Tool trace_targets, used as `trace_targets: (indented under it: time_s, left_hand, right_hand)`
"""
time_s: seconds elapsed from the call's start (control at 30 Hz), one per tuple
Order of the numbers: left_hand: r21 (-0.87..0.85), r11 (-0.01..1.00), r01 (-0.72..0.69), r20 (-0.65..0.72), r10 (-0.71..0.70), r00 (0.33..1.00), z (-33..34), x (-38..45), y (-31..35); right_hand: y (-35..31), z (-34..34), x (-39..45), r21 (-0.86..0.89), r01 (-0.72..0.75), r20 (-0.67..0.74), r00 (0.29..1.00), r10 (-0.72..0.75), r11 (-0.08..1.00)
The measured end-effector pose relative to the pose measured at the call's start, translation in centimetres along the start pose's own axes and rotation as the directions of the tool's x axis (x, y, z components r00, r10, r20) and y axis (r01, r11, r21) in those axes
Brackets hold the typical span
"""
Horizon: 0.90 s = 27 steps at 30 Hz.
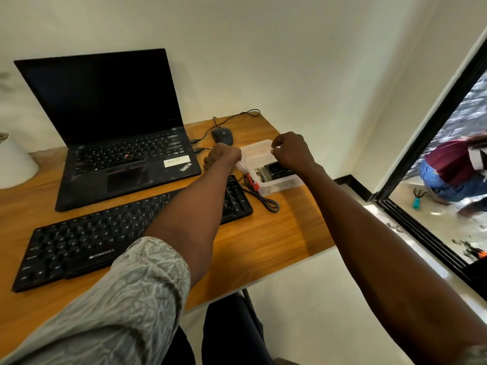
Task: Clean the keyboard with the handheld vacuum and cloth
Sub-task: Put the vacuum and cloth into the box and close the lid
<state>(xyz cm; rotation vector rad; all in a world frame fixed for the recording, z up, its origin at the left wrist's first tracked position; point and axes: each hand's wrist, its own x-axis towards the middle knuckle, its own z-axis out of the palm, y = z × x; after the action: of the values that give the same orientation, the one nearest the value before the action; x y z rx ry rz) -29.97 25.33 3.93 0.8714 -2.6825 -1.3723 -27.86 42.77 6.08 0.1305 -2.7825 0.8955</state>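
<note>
Head view, looking down on wooden desk (276,233). Black keyboard (87,246) lying near edge, left of centre, angled, its right end running under left forearm. Open black laptop (110,133) behind it, screen dark. Black mouse (222,135) far of centre, cable looping toward wall. White translucent plastic box (266,167) at right side of desk, just beyond keyboard's right end; black item with grey bristles (271,172) lying inside, likely vacuum part, cannot tell for certain. Black coiled cable (263,198) on desk touching box's near side, small red-orange piece (251,181) at box's near-left corner.

Left hand (224,156) at box's left edge, fingers curled tight round white piece (241,165) there. Right hand (292,151) over box's far right rim, fingertips pinching rim or lid edge; exact part hidden by fingers. Both arms stretched forward, patterned grey sleeve (131,299) on left arm.

White rounded object (15,164) at far left of desk. Cloth not identifiable. Second person (453,175) crouching outside beyond black-framed sliding door (427,143), right
</note>
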Motion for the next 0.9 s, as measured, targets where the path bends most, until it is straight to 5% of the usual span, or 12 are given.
trace_targets:
  time_s: [0.2, 0.47, 0.7, 0.9]
  left_hand:
    - [-0.072, 0.997, -0.038, -0.019, 0.037, 0.999, -0.2, 0.2, 0.0]
    - [-0.154, 0.985, -0.076, -0.047, 0.069, 0.996, 0.2, 0.4, 1.0]
    - [-0.614, 0.786, 0.07, 0.206, 0.074, 0.976, -1.1, 0.2, 2.2]
    - [-0.738, 0.657, -0.154, 0.083, 0.315, 0.945, -3.3, -1.2, 3.5]
  right_hand:
    - [0.5, 0.0, -0.5, -0.111, -0.166, -0.031, 0.986, 0.163, 0.98]
    - [0.7, 0.1, -0.5, -0.08, -0.142, 0.055, 0.988, 0.147, 0.987]
    - [0.9, -0.2, -0.1, -0.038, -0.153, 0.089, 0.984, 0.156, 0.988]
    - [0.5, -1.7, -0.2, 0.273, -0.19, -0.123, 0.965, 0.23, 0.943]
